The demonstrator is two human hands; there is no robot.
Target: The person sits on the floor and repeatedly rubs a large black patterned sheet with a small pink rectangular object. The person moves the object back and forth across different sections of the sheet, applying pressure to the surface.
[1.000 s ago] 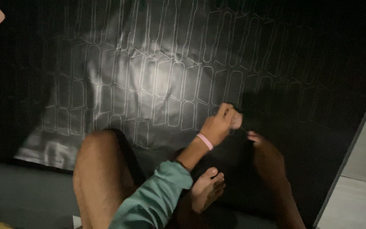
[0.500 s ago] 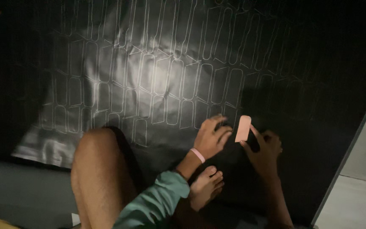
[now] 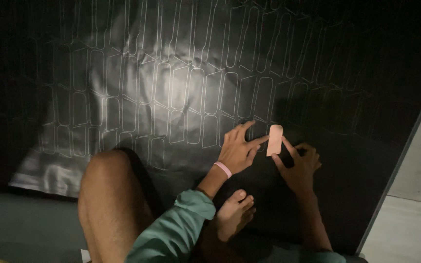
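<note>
Hands have shifted over the last second. The left hand [image 3: 237, 151], earlier bunched at the sheet with nothing pink in sight beside it, now lies open and spread flat on the material, its fingers pointing toward 1 o'clock and a pink band at the wrist. The right hand [image 3: 298, 163], previously low and partly in shadow, has come up and pinches the lower end of a small pink template [image 3: 274, 140] between thumb and fingertips. That template, a narrow rounded strip, stands on the sheet just beside the left fingertips, at about 3 o'clock from them. It appeared half a second ago and has barely moved since. Judged from this, the template is being positioned against the material rather than carried off, with the left hand steadying the surface.

Surface: a large black sheet [image 3: 171, 87] covers the floor and carries rows of pale outlines of elongated rounded shapes, densest from 9 to 12 o'clock; the area under the hands looks unmarked, though shadow makes that uncertain. A bare knee [image 3: 108, 195] sits at 7 o'clock and a bare foot [image 3: 232, 216] at 6 o'clock. Pale floor [image 3: 415, 204] shows at 4 o'clock. Lighting is dim, with one glare patch on the sheet.
</note>
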